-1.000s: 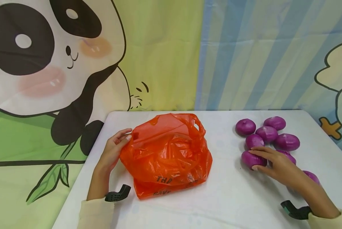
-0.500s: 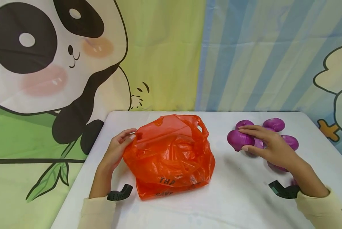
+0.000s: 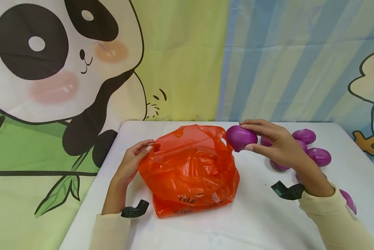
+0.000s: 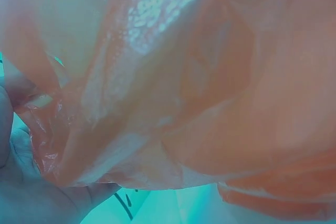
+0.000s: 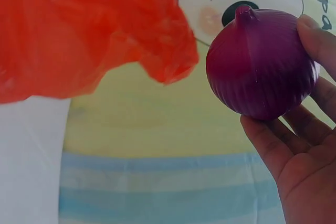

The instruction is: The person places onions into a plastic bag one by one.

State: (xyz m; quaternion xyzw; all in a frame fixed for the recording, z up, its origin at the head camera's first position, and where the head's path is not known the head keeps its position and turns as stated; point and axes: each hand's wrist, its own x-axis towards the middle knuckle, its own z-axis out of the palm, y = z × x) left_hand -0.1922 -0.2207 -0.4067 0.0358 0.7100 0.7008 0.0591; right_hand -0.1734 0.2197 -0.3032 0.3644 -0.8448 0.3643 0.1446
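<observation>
A red-orange plastic bag [image 3: 194,173] with printed black letters sits mid-table. At its upper left edge, my left hand [image 3: 131,162] pinches the plastic between thumb and fingers; in the left wrist view the bag [image 4: 210,103] covers most of the scene. My right hand [image 3: 279,144] grips a purple onion [image 3: 239,137] by its side, raised near the bag's right handle. From the right wrist view, the onion [image 5: 260,64] shows its pointed tip, held between thumb and fingers beside the bag. What the bag contains is hidden.
Several more purple onions [image 3: 319,157] lie on the right of the white table [image 3: 252,222], partly behind the right hand and forearm. One onion [image 3: 348,201] lies apart near the right sleeve. A printed cloth with a panda [image 3: 112,80] hangs behind the table.
My right hand has lifted one onion from the group and carried it left and upward to the bag's right side. The left hand keeps its hold on the bag's edge.
</observation>
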